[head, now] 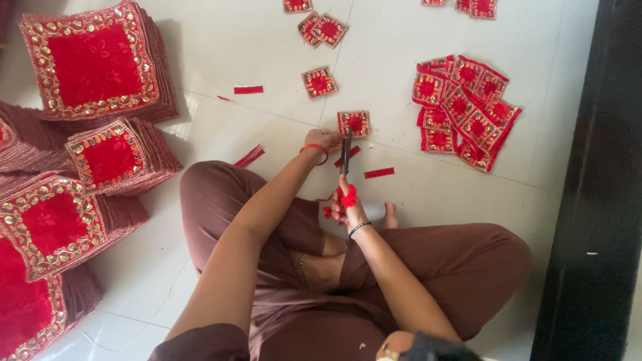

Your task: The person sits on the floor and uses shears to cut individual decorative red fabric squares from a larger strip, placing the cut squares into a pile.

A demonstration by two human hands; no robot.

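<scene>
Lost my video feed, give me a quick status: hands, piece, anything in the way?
Left hand holds small red square patch with gold trim. Right hand grips red-handled scissors, blades at patch edge. Red fabric strips lie beside; nothing blocking.

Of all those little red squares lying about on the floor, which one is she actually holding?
The small red square at the tip of the scissors, pinched by her left hand. The other squares lie untouched farther off, loose or heaped in the pile.

The person wears brown trousers (468, 267), a red bangle (314, 148) on the left wrist and a dark bracelet (359, 228) on the right.
</scene>
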